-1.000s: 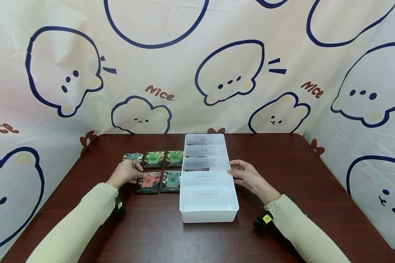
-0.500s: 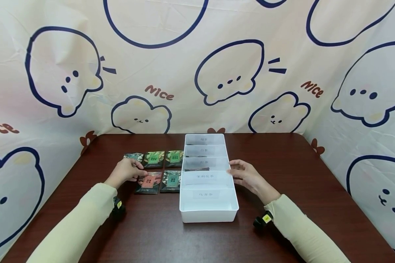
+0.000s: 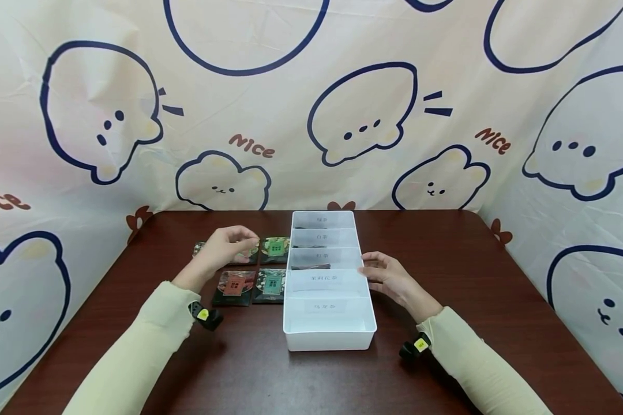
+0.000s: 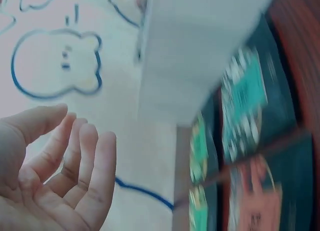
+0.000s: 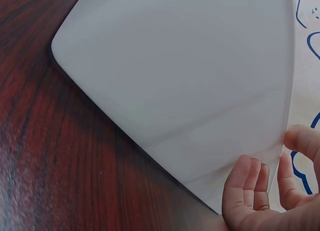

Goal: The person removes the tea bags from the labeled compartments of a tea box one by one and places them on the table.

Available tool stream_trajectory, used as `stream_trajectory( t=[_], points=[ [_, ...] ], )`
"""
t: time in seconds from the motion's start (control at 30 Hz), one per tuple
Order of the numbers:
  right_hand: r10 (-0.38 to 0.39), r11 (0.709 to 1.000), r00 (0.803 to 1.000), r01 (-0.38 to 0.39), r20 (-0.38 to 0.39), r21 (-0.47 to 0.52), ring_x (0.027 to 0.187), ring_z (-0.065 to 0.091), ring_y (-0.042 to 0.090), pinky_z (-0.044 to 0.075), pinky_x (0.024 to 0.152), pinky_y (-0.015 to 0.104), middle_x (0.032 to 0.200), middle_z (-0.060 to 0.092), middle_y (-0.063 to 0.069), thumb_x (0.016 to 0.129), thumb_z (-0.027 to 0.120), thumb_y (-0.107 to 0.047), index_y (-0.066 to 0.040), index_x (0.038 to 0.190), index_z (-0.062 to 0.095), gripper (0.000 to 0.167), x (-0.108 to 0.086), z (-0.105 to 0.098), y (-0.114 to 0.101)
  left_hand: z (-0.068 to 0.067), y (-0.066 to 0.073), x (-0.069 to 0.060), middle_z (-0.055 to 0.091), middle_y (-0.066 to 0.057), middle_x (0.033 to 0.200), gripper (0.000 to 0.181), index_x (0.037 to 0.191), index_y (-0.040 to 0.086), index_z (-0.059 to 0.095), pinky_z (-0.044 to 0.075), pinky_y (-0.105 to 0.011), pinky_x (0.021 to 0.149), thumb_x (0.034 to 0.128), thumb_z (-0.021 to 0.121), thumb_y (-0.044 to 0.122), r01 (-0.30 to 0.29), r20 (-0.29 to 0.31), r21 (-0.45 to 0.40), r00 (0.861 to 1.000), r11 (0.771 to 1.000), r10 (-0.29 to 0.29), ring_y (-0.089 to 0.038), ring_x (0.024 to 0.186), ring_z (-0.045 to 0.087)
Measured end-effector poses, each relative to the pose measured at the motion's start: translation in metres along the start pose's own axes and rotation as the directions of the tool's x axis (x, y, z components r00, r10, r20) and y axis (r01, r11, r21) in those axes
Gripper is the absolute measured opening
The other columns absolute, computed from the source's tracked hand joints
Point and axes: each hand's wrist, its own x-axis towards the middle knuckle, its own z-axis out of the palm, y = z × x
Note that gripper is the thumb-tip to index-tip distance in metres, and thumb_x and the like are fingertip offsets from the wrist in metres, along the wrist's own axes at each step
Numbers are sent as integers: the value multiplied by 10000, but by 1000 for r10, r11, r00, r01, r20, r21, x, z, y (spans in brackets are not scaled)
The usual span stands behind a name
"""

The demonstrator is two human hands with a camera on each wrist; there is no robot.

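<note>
My left hand (image 3: 220, 252) hovers above the back row of tea packets, fingers loosely bent. Nothing lies between its thumb and fingers in the left wrist view. Beneath it, a green packet (image 3: 249, 259) is partly covered, and another packet (image 3: 198, 248) peeks out at its left. A second green packet (image 3: 276, 248) lies farther right. In front lie a red-labelled packet (image 3: 235, 287) and a teal-labelled packet (image 3: 270, 286). My right hand (image 3: 391, 282) holds the right rim of a white divided box (image 3: 329, 341), thumb at the edge and fingertips against the outer wall (image 5: 200, 91).
Labelled compartments run front to back in the box; a dark packet edge (image 3: 311, 267) shows in the middle one. The brown table (image 3: 446, 248) extends on both sides. A patterned cloth (image 3: 291, 115) hangs behind it.
My left hand has lifted from beside the red-labelled packet and moved right and back, over the green packet. The packets, the box and my right hand stay in place.
</note>
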Motion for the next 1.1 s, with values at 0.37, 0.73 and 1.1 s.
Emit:
stream_trajectory(
  t=[0.37,0.73,1.1],
  points=[
    [8,1000,1000,-8,-2,4,865,629,135,558,778,298,1113,520,76,904,674,-93,-19,1274,478,425,0,1,-1,43,14,5,633,-125,966,270,1119,-2,639,581,-420,752,918,673,176,-133,167,14,977,991,129,-295,843,638],
    [19,1000,1000,-19,-11,4,891,640,144,558,807,327,1115,549,75,892,688,-101,-46,1263,496,421,1,1,0,63,8,11,589,-39,717,251,1104,49,694,517,-429,649,884,709,168,-70,251,103,967,992,42,-363,701,545],
    [16,1000,1000,-16,-10,12,878,631,147,559,785,309,1103,534,71,897,680,-90,-38,1259,493,411,1,1,1,68,7,14,668,-27,854,142,1010,123,763,377,-267,509,892,699,170,-71,227,230,974,971,17,-159,568,452]
  ],
)
